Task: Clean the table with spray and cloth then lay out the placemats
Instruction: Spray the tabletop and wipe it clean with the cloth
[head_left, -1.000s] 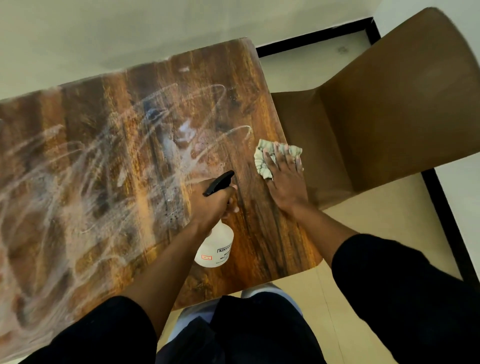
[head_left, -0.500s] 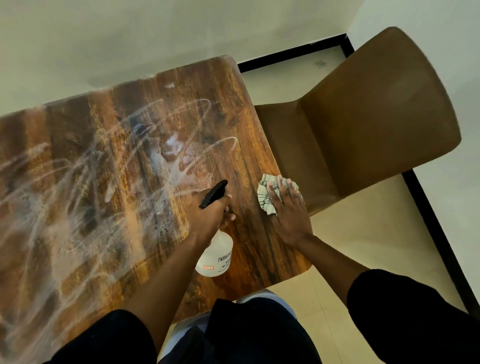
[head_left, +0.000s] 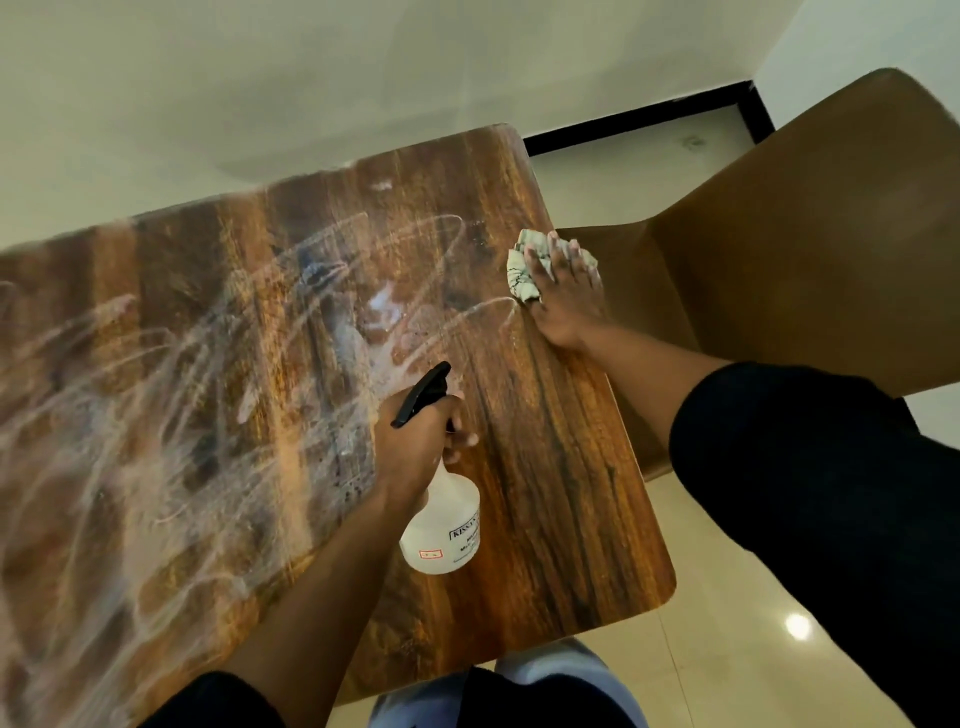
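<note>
- Table (head_left: 545, 519): one, wood-grain, streaked with wet smears.
- Spray bottle (head_left: 444, 525): one, above the table's near right part, left hand (head_left: 415, 441) curled round its neck.
- Cloth (head_left: 522, 270): one, crumpled, at the table's right edge, right hand (head_left: 566, 296) pressing it, fingers spread.
- Chair (head_left: 805, 249): one, just right of the table.

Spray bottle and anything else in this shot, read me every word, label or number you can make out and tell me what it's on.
"KISSAN": boxed heading on the label of the white spray bottle; its end is cut off by the bottle's curve, so the word may run longer.
Smaller lines under that heading: too blurred to read.
Small red-bordered sticker near the bottle's base: too small to read.
Cloth, table, chair: no text visible.
</note>
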